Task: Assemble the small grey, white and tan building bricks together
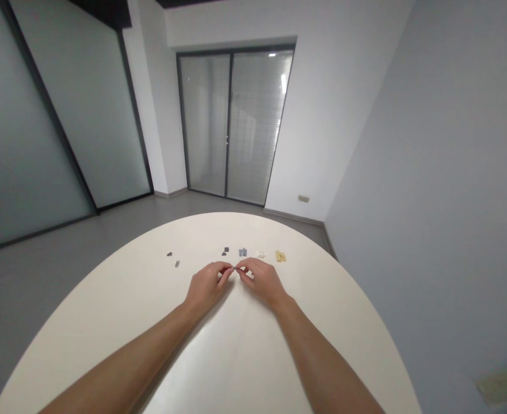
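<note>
Pieces (278, 256) lie on the table (240, 368) beyond the right hand (262, 280)

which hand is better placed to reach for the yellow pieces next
Probably the right hand: it is nearer the yellow pieces, while the left hand sits farther off. Both pinch a small dark piece.

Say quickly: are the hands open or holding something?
Left hand: closed, pinching a tiny dark piece.
Right hand: closed, pinching seemingly the same tiny dark piece.
</note>
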The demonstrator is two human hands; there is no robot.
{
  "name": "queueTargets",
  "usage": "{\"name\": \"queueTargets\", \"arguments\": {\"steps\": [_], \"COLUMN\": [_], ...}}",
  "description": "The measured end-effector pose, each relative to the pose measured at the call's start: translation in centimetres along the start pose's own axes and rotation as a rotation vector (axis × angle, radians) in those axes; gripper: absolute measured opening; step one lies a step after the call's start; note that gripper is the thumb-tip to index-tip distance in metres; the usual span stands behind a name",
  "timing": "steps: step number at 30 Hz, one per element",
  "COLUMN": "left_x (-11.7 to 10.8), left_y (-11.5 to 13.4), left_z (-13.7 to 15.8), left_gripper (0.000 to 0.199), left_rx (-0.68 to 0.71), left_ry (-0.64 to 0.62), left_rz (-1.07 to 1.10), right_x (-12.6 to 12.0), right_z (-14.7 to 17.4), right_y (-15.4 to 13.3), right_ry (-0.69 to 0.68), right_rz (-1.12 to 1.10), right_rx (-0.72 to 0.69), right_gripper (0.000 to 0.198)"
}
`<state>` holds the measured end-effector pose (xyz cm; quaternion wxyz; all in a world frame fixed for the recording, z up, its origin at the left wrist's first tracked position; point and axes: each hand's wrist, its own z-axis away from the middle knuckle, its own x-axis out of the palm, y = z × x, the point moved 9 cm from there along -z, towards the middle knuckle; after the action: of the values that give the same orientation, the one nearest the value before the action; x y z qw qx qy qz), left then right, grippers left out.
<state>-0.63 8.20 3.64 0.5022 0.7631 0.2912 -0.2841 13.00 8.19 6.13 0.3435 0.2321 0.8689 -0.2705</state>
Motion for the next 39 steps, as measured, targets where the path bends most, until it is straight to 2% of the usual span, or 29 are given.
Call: {"name": "queueTargets", "arguments": {"steps": [7,14,18,22,29,39], "left_x": [0.0,0.9,1.1,1.0,1.0,1.0], "left_y": [0.0,1.0,1.2,1.3,1.3,1.3], "left_z": [0.2,0.4,0.5,0.4,0.4,0.5], "left_gripper": [0.024,0.015,0.016,0.015,0.014,0.012], "left_rx": [0.009,0.152,0.184,0.189,0.179,0.185], "left_ry": [0.017,-0.021,-0.019,-0.009,-0.008,-0.014], "left_rz": [-0.016,-0.073,-0.083,-0.068,-0.055,-0.057], "right_x": [-1.0,-1.5,-1.7,-1.6,-0.3,1.5], "right_z": [0.2,0.4,0.3,-0.2,-2.1,-5.1], "right_y": [1.4,2.9,3.7,4.0,3.6,4.0], "right_ry": [0.096,0.141,0.143,0.105,-0.043,-0.154], "right_rz": [0.094,0.138,0.169,0.233,0.374,0.52], "right_rx": [0.101,0.225,0.287,0.311,0.259,0.325], "right_gripper": [0.015,0.017,0.017,0.017,0.018,0.018]}}
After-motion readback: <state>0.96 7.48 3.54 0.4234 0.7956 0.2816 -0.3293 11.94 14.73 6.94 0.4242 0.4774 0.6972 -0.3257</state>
